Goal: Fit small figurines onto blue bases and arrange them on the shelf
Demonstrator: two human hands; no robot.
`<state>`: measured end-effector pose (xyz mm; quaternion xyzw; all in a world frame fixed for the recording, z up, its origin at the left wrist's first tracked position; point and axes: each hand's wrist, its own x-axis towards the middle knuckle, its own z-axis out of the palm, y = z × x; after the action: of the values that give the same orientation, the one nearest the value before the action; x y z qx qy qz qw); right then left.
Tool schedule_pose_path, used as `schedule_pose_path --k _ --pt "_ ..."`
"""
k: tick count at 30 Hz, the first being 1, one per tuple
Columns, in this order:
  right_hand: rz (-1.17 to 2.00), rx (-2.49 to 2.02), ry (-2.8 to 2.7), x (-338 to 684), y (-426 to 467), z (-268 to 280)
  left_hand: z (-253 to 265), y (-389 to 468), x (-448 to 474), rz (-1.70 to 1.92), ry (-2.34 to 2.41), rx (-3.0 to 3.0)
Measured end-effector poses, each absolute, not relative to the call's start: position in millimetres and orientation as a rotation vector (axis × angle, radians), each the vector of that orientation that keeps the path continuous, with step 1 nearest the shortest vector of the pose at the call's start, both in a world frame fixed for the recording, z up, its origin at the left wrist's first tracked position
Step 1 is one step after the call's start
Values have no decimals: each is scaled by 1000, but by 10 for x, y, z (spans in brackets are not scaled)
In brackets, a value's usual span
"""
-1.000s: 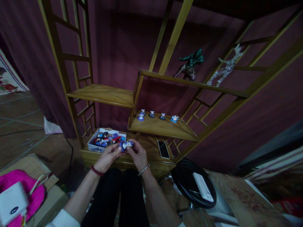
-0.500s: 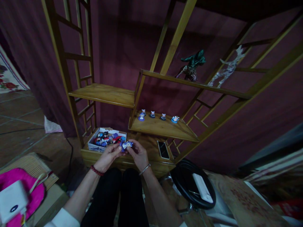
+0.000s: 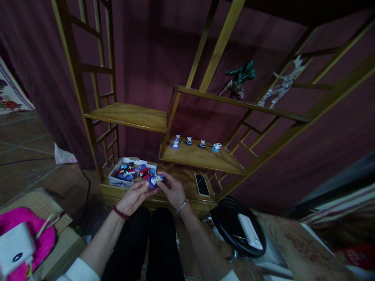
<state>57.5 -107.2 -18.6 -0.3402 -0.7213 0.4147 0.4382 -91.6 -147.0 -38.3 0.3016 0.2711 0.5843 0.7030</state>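
A small blue and white figurine (image 3: pixel 155 180) sits between my two hands, above the lowest shelf board. My left hand (image 3: pixel 135 196) pinches its left side and my right hand (image 3: pixel 174 189) holds its right side. Just behind them stands a white box (image 3: pixel 115 177) filled with several similar small figurines (image 3: pixel 132 172). Several figurines on blue bases (image 3: pixel 187 142) stand in a row on the wooden shelf (image 3: pixel 202 160) above.
A phone (image 3: pixel 202 184) lies on the lowest board, right of my hands. A green figure (image 3: pixel 238 79) and a clear figure (image 3: pixel 279 88) stand on the higher shelf. A black round stool (image 3: pixel 238 231) is at the right, a pink bag (image 3: pixel 22 230) at the left.
The figurine has turned slightly between my fingers and both hands have shifted a little; otherwise the scene is the same.
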Motion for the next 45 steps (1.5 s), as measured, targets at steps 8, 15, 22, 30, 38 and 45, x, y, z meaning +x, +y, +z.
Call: schedule_pose_path --k 8,15,22,30,38,45 --pt "958 -854 -1950 638 -1084 -41 -405 -1493 -854 1311 531 596" --pt "935 -867 -1995 690 -1071 16 -390 -1510 -803 1280 506 605" --pt "812 -848 -2112 749 -1095 113 -359 -1538 -753 1271 479 591" --pt "777 -759 -2196 815 -1077 165 -377 -1582 -717 1237 464 576" --pt "745 -748 -2231 895 -1055 182 -394 -1602 -668 1212 443 563" --pt "739 -760 -2270 930 -1055 188 -402 -1621 -647 1202 433 553"
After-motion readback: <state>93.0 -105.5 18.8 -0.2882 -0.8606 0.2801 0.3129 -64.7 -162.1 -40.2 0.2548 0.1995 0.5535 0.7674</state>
